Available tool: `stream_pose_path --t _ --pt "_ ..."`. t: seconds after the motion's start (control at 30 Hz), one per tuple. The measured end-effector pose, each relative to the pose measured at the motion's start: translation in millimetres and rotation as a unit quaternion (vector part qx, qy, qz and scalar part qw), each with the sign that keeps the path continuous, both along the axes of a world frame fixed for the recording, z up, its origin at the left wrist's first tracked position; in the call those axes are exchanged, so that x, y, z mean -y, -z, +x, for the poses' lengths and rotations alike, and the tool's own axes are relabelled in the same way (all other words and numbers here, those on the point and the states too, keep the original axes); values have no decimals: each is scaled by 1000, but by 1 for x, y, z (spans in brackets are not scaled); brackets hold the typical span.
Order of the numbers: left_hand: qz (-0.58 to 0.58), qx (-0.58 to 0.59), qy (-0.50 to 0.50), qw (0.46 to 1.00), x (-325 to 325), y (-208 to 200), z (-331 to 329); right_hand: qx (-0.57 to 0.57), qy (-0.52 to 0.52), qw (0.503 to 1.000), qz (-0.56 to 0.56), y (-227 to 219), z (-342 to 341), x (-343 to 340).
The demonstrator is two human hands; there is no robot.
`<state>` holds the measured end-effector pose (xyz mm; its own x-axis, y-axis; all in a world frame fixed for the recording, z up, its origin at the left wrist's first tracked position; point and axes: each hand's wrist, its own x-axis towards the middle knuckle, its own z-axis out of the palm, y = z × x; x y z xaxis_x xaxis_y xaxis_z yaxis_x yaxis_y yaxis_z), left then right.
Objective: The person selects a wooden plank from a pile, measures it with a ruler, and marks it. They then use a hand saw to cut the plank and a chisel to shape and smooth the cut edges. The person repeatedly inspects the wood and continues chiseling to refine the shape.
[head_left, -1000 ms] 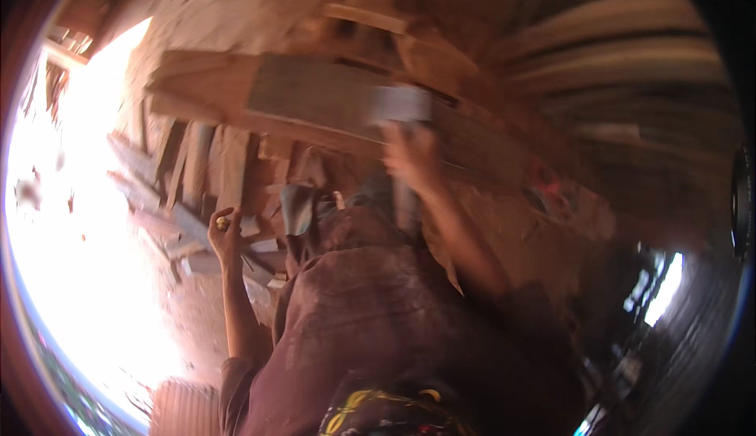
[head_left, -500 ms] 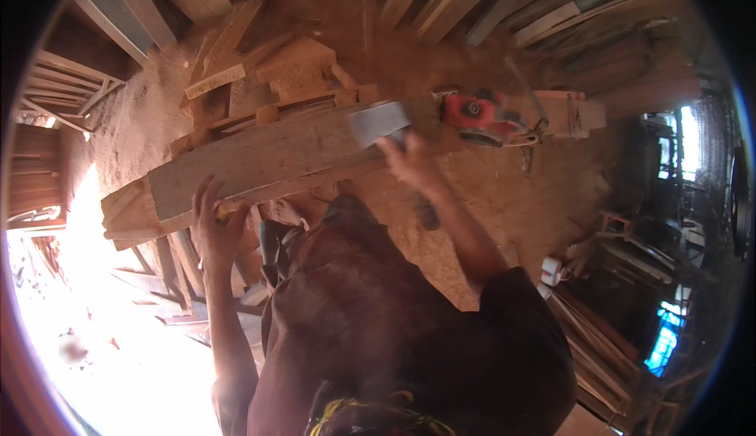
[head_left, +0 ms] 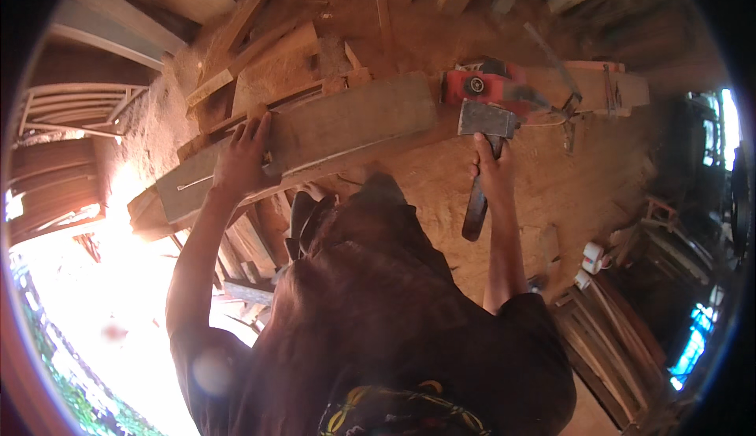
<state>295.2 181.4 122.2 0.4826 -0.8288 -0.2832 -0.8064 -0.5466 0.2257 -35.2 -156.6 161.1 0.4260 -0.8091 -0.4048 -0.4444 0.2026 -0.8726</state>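
Note:
My right hand (head_left: pixel 496 172) is closed round the handle of a hammer (head_left: pixel 487 119), close below its blocky grey metal head. The dark handle sticks out below my fist, and the head is near the red power tool. At left, my left hand (head_left: pixel 242 160) lies over a long wooden plank (head_left: pixel 354 117), fingers bent toward its far edge. A slim tool with a thin bright shaft (head_left: pixel 194 183) pokes out beside this hand along the plank, and a yellowish bit shows by the thumb. Its kind is mostly hidden by my palm.
A red and black power tool (head_left: pixel 492 85) sits on the board just beyond the plank's right end. Wood offcuts (head_left: pixel 276 66) are heaped behind the plank. Timber (head_left: pixel 606 333) is stacked at lower right near a white container (head_left: pixel 594 257). Sawdust covers the ground.
My right hand has carried the hammer off the plank to the right, its handle now pointing down. My left hand has moved from the plank's near edge up onto its top.

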Motion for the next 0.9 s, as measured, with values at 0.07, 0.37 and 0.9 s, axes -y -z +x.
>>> stream_pose_path --t 0.07,0.37,0.9 --pt "111 -109 -9 988 20 -40 15 14 19 1000 3 -8 -5 -1" --pt "49 -301 -114 946 -8 -32 81 62 16 998 9 -50 10 8" --pt "-143 -188 -279 931 -41 -17 65 6 -328 930 164 -9 185 -138"
